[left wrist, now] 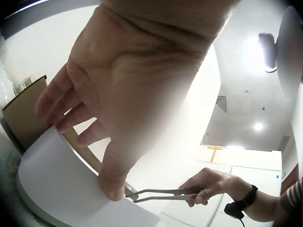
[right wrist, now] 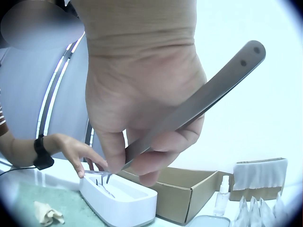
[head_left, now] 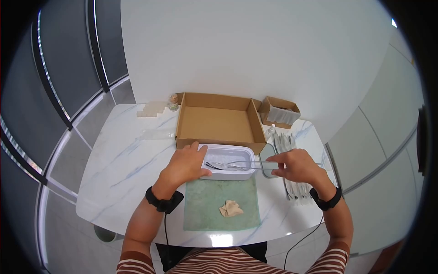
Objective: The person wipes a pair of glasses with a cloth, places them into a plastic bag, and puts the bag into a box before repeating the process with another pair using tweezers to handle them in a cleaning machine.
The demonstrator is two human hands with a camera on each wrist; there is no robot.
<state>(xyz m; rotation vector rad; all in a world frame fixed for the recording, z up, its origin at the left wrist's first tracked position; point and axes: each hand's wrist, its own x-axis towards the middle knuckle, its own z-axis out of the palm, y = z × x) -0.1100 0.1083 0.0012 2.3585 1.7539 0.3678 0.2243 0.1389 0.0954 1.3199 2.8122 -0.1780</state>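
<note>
The right hand (head_left: 296,166) pinches long tweezers (right wrist: 213,90), tips reaching into the white tub (head_left: 228,176). The left hand (head_left: 183,165), fingers loosely extended, rests on its rim. Metal pieces (head_left: 226,166) lie inside, not lifted out; whether the tips grip any, I cannot tell. Only the right wrist view shows the tweezers' riveted end.

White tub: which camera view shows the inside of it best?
The head view, since it looks down into the white tub, with the left hand only at one end. The left wrist view shows just its outside; the right wrist view shows its outside and a slanted, partial look inside.
</note>
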